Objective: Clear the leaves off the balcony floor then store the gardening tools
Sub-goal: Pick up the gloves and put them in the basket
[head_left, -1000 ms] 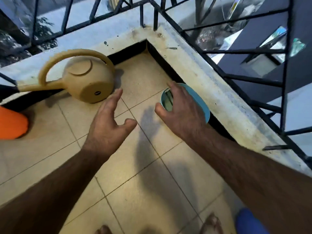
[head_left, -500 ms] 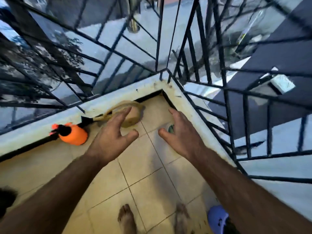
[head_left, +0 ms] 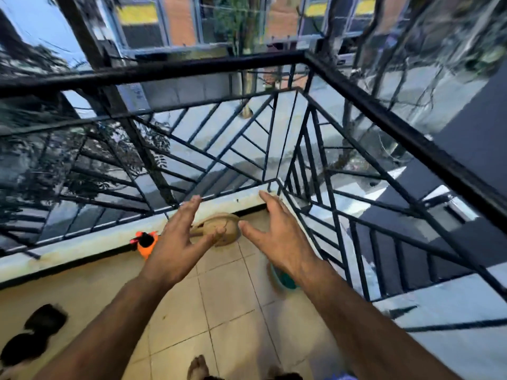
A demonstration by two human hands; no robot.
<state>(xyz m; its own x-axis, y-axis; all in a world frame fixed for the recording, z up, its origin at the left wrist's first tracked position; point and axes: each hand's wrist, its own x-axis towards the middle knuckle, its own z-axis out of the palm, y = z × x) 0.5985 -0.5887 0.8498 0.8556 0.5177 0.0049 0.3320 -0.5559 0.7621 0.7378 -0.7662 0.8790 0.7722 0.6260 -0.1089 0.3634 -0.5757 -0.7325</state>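
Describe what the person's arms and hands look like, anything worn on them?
Both forearms are bare right down to the picture's lower edge: no sleeves in view. The left hand and right hand wear no gloves, and no watch, ring or bracelet shows. The view is slightly blurred.

Left hand [head_left: 175, 242], right hand [head_left: 279, 239]: outstretched, fingers spread

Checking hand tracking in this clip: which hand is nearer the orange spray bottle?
Left. The left hand hovers open just right of the orange spray bottle, overlapping its edge in view. The right hand is open farther right, past the watering can.
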